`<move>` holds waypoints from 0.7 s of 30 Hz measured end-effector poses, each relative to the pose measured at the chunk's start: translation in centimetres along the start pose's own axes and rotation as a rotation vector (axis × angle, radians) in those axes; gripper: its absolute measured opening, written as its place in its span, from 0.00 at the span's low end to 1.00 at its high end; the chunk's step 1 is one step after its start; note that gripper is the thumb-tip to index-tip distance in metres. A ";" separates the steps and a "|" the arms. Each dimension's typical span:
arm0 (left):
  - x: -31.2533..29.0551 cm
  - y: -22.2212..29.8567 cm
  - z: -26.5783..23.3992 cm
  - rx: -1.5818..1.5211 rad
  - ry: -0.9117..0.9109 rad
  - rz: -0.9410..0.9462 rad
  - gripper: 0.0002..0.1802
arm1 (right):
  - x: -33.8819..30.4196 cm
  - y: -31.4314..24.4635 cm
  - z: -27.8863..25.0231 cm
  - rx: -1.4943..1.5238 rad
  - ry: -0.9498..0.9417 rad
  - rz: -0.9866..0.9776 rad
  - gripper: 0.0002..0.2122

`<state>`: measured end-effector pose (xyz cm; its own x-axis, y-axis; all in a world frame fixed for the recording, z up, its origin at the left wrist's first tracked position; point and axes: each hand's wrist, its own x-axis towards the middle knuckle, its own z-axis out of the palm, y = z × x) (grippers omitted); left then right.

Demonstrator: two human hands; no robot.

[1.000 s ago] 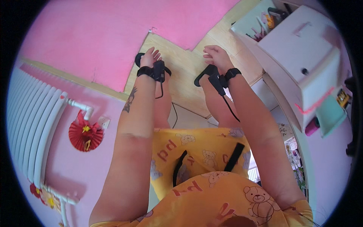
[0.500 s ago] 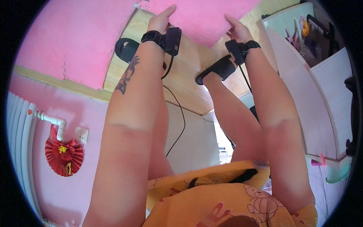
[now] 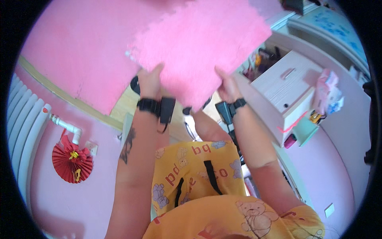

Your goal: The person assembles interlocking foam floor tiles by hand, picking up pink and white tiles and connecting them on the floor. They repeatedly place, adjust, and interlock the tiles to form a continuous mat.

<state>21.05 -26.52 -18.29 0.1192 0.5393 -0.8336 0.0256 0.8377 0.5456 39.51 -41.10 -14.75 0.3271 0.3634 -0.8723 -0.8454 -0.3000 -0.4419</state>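
A pink plush foam floor tile (image 3: 199, 47) with toothed interlocking edges is lifted off the floor between my hands. My left hand (image 3: 150, 83) grips its near left edge, thumb on top and fingers out of sight underneath. Along the near right edge, my right hand (image 3: 228, 87) pinches it the same way. The tile is tilted, one corner pointing towards me. Beyond and to the left, a larger stretch of pink matting (image 3: 75, 51) covers the floor, and the held tile overlaps part of it in view.
A white radiator (image 3: 24, 115) and a red paper fan (image 3: 72, 161) line the pink wall at left. To the right stands a white drawer cabinet (image 3: 284, 85) with cluttered shelves and a pink packet (image 3: 326, 91) on it. Bare wooden floor (image 3: 126, 101) shows beside the matting.
Both hands have come up and nearer to me with the tile, and more of it shows. My head view has shifted, so the cabinet on the right is seen more fully.
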 end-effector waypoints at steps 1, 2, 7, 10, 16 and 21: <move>-1.5 1.6 -0.4 -0.033 -0.019 -0.013 0.21 | -1.2 -0.4 0.8 0.019 -0.028 -0.007 0.26; -3.0 3.0 -1.1 -0.071 -0.059 -0.021 0.23 | -2.2 -0.9 1.4 0.042 -0.065 -0.014 0.27; -7.9 7.2 -8.5 -0.105 -0.063 -0.084 0.21 | -1.5 -4.2 1.4 0.507 -0.091 -0.053 0.32; -9.8 8.6 -12.9 -0.145 -0.011 -0.139 0.21 | 2.7 -5.5 1.9 0.287 -0.048 0.218 0.29; -13.4 11.3 -15.6 -0.018 0.196 -0.007 0.19 | 11.0 -6.3 5.9 -0.153 -0.041 0.336 0.22; -12.5 9.6 -14.1 -0.043 0.286 -0.036 0.17 | 17.3 -6.2 6.9 -0.294 0.146 0.019 0.24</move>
<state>5.77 -23.96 -3.85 -0.1658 0.5061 -0.8464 -0.0184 0.8565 0.5158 47.51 -26.83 -25.64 0.3874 0.2316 -0.8924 -0.7008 -0.5550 -0.4482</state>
